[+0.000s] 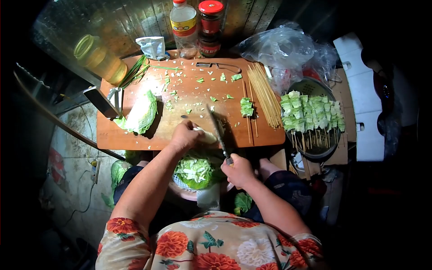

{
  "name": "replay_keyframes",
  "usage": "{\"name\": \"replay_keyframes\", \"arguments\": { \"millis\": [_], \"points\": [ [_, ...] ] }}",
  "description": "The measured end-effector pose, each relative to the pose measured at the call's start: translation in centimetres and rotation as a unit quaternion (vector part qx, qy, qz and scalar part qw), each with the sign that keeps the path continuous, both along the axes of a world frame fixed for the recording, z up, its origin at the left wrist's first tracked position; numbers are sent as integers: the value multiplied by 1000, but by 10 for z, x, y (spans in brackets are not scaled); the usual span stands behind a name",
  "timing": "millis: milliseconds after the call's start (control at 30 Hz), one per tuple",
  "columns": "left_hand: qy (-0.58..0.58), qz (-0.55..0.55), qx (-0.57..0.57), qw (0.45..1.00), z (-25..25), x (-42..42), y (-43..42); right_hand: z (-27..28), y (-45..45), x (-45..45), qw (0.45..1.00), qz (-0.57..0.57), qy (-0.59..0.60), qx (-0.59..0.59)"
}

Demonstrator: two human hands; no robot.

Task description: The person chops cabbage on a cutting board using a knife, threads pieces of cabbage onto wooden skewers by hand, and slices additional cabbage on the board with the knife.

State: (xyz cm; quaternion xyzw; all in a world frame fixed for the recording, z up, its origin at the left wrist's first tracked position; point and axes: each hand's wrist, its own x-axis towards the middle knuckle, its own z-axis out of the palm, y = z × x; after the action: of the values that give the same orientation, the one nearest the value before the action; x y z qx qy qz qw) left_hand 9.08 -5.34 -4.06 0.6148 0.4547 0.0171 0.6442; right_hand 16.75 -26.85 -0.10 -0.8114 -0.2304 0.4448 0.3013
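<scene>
My left hand [185, 134] is closed around a pale piece of cabbage [205, 136] at the front edge of the wooden board [189, 96]. In my right hand [238, 172] is the handle of a knife [216, 128], its long blade pointing away from me just right of that piece. Below the board's edge, between my legs, cut cabbage leaves [195, 171] fill a basket. A cabbage wedge [144, 114] rests on the board's left side. Toward the right, green cabbage squares [246, 107] are threaded on thin sticks.
Bamboo skewers [263, 96] lie along the board's right side, beside a metal colander [327, 90] holding loaded cabbage skewers [310, 112]. A peeler [218, 66], a plastic bottle [184, 29], a red-lidded jar [211, 20] and a tilted yellow jar [100, 60] line the back. A phone [100, 102] stands left.
</scene>
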Motion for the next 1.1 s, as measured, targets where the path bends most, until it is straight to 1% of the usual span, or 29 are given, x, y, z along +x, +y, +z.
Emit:
{"name": "replay_keyframes", "arguments": {
  "millis": [33, 67, 100, 133, 167, 233, 300, 400, 600, 933, 1000, 1100],
  "points": [
    [2, 0, 1, 1000, 12, -1, 1, 11, 5, 1, 996, -64, 58, 6],
    [-11, 95, -71, 993, 27, -2, 2, 19, 8, 1, 985, -127, 115, 11],
    [-25, 190, -141, 971, 36, -3, 3, 24, 9, -1, 985, -126, 116, 12],
    [-26, 211, -165, 963, 34, -6, 6, 27, 11, -2, 983, -134, 126, 26],
    [-27, 213, -163, 963, 30, -8, 7, 30, 14, -3, 980, -141, 136, 40],
    [-34, 169, -205, 963, 23, -16, 4, 33, 16, -11, 982, -126, 136, 38],
    [-23, 159, -184, 970, 20, -19, -7, 36, 17, -20, 971, -124, 196, 53],
    [13, 161, -248, 955, 18, -20, -16, 38, 19, -34, 968, -135, 204, 51],
    [38, 159, -236, 958, 28, -14, -23, 36, 18, -41, 956, -154, 243, 58],
    [55, 107, -260, 958, 30, -12, -14, 36, 28, -27, 961, -117, 250, 35],
    [31, 144, -220, 964, 35, -10, -15, 22, 28, -25, 963, -115, 239, 41],
    [13, 156, -195, 968, 27, -8, -11, 10, 28, -28, 965, -136, 222, 27]
  ]
}}
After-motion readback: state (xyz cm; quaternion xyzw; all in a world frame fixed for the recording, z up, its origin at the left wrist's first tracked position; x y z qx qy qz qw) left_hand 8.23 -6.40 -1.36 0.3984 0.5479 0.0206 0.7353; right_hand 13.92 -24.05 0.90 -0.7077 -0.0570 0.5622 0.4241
